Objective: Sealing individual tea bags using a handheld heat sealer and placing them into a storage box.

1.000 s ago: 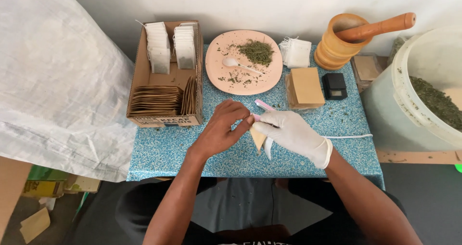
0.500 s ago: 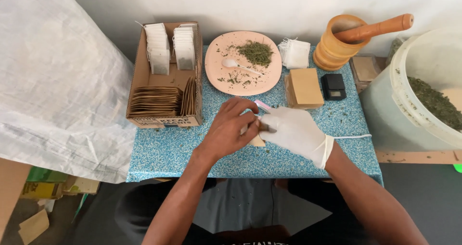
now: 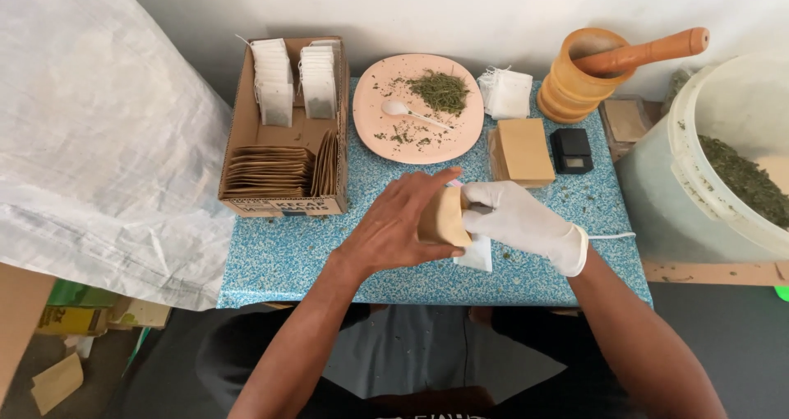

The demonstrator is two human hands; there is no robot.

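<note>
Nearest the camera, a brown paper envelope [image 3: 445,217] is now pinched upright between both hands over the speckled blue table [image 3: 279,254]; half a second ago it was hidden beneath them. The bare left hand [image 3: 400,222] is closed on its left edge, the white-gloved right hand [image 3: 516,218] grips the right, and a white tea bag [image 3: 477,253] hangs just below. Beyond, a stack of brown envelopes [image 3: 523,150] and the cardboard box [image 3: 283,123] are seen, then the pink plate [image 3: 417,106] of dried herb, a wooden mortar [image 3: 579,75] farthest.
</note>
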